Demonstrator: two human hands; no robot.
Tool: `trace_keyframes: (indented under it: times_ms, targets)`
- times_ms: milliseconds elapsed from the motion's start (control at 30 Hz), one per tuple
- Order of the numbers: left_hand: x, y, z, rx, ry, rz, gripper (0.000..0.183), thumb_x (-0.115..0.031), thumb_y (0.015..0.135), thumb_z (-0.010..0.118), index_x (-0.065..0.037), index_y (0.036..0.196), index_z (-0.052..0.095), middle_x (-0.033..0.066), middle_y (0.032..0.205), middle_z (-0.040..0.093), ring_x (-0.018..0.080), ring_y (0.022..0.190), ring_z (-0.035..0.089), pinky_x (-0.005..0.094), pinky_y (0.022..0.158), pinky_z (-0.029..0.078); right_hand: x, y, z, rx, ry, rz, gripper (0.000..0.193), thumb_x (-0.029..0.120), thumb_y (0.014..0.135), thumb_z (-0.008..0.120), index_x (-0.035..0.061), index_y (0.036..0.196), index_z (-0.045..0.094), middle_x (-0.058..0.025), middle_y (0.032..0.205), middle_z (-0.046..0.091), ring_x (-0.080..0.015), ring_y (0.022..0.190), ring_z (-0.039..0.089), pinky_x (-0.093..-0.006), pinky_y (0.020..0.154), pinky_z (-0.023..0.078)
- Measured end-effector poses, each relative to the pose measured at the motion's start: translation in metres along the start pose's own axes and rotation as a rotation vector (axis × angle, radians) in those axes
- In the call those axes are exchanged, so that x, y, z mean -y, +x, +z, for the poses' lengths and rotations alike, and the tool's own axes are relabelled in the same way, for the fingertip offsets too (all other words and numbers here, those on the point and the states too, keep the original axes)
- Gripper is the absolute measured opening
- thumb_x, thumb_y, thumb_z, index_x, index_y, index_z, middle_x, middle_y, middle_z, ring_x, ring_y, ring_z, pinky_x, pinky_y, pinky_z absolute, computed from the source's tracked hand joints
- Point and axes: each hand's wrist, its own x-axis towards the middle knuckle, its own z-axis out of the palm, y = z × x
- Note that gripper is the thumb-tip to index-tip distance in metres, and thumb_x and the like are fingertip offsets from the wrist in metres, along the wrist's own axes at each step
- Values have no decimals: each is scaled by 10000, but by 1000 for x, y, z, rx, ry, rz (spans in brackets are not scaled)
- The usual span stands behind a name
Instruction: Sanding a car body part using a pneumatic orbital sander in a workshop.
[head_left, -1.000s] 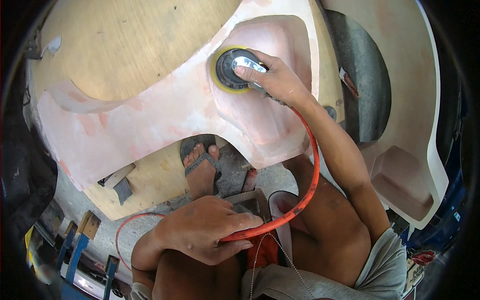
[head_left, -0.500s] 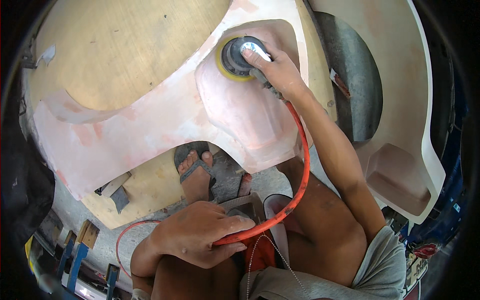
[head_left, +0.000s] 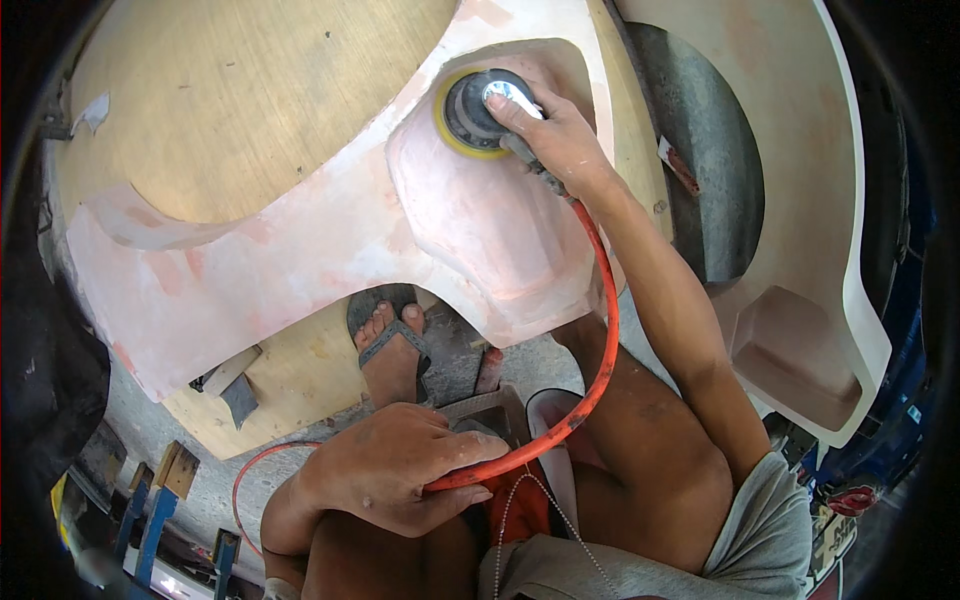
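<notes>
My right hand (head_left: 555, 140) is wrapped round a round air sander (head_left: 468, 108), its thumb on the silver lever. The sander's yellow-edged pad lies against the upper part of the recessed area of a pale pink and white panel (head_left: 300, 250). From the sander's tail an orange-red air hose (head_left: 612, 330) curves down over my leg. Lower down, my left hand (head_left: 405, 465) grips that hose between thumb and fingers above my lap.
A round plywood board (head_left: 270, 90) lies under the panel. To the right is a second pale panel (head_left: 800, 200) with a curved cut-out. A sanding block (head_left: 230, 375) with grey paper rests near my sandalled foot (head_left: 390, 350). Blue metal stands (head_left: 150, 530) are at lower left.
The sander and my right hand have shifted only very slightly. My left hand keeps its hold on the hose.
</notes>
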Motion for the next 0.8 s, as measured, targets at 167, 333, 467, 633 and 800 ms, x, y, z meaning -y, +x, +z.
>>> trace_keyframes:
  times_ms: [167,333,467,633,800]
  targets:
    - [-3,-1,0,47,-34,-85,448,-160,863,778,-30,1266,629,134,800,680,378,673,616,454,633,483,-2,1,0,-11,-44,19,560,484,923,762,60,1284,703,-74,977,732,-130,767,660,-258,592,530]
    - [-1,-1,1,38,-38,-78,439,-156,868,774,-32,1264,629,132,800,680,373,665,610,451,633,482,-4,4,-1,-25,-42,-13,569,496,920,760,62,1284,705,-77,991,737,-141,780,671,-264,606,542]
    - [1,0,1,21,11,-38,465,-177,827,854,-47,1228,658,98,751,692,318,615,639,389,559,479,-5,6,-2,-10,-36,-18,561,493,927,753,59,1278,706,-75,991,738,-140,790,673,-274,616,549]
    - [-1,0,-1,29,19,-40,473,-196,828,857,-51,1231,657,96,743,689,312,604,629,390,552,471,-7,6,-2,3,-34,-18,564,497,928,751,61,1282,706,-80,1002,739,-144,808,678,-275,627,554]
    - [-5,1,-2,85,-20,-122,450,-192,875,760,-28,1274,632,137,782,670,373,693,618,455,650,480,-7,5,-1,-26,-60,-26,590,511,924,751,60,1300,701,-100,1053,747,-166,890,704,-287,690,576]
